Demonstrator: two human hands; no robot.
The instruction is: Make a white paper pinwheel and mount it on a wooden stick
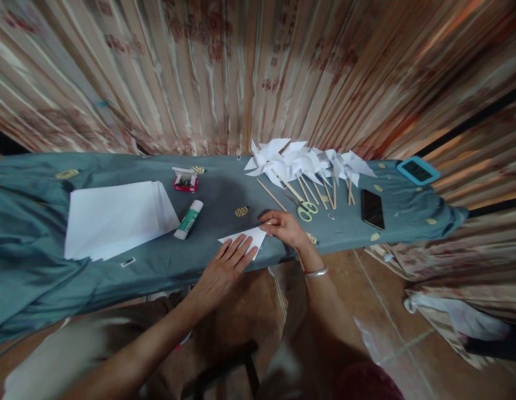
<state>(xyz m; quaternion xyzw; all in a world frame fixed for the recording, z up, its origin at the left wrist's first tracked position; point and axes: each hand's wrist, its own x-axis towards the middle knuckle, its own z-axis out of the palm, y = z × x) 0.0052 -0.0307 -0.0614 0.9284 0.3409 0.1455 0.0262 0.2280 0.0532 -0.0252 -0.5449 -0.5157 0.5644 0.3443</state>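
A small piece of folded white paper, roughly triangular, lies near the front edge of the cloth-covered table. My left hand rests flat on it with the fingers stretched out. At the paper's right corner, my right hand pinches the edge between thumb and fingers. Just beyond that hand are green-handled scissors and a loose wooden stick. To the left of the paper a glue stick with a green label lies on its side.
A stack of white paper sheets lies at the left. Behind the glue stick stands an open red box of small dark pieces. Several paper pinwheels on sticks lie at the back, with a phone and a blue-framed device farther right.
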